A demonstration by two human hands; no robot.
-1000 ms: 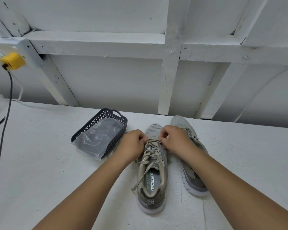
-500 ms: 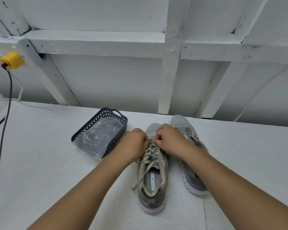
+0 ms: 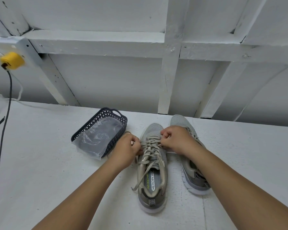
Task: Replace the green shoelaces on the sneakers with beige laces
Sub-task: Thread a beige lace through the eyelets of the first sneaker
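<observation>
Two grey sneakers stand side by side on the white table, toes pointing away from me. The left sneaker [image 3: 152, 173] carries a beige lace [image 3: 150, 146] criss-crossed over its tongue, with one loose end trailing off its left side. My left hand [image 3: 127, 147] pinches the lace at the shoe's left edge. My right hand [image 3: 175, 138] pinches it at the right edge, near the toe end of the lacing. The right sneaker [image 3: 192, 176] lies partly under my right forearm. No green lace is in view.
A dark plastic basket [image 3: 106, 117] holding a clear plastic bag [image 3: 96, 140] sits left of the shoes, close to my left hand. A yellow plug [image 3: 12, 60] with a dark cable [image 3: 2, 130] hangs at the far left. A white framed wall rises behind the table.
My hands have drawn slightly apart to the shoe's two sides, uncovering the lace rows near the toe. The shoes have stayed in place.
</observation>
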